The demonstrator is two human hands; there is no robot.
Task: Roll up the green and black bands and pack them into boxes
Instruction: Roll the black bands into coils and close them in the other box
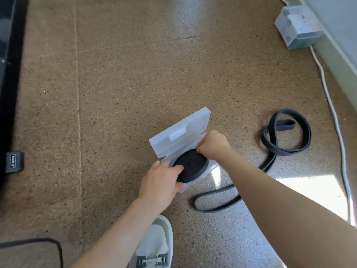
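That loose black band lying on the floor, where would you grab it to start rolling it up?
I'd take the loose black band at its near rounded end, the bend closest to the person. It lies clear of the crossed coil farther right, with open floor around it. Come from above and pinch both strands together just behind the bend.

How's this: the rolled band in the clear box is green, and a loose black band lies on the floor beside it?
Wrong colour: the head view shows the rolled band in the clear box is black, not green. A loose black band does lie on the floor beside it.
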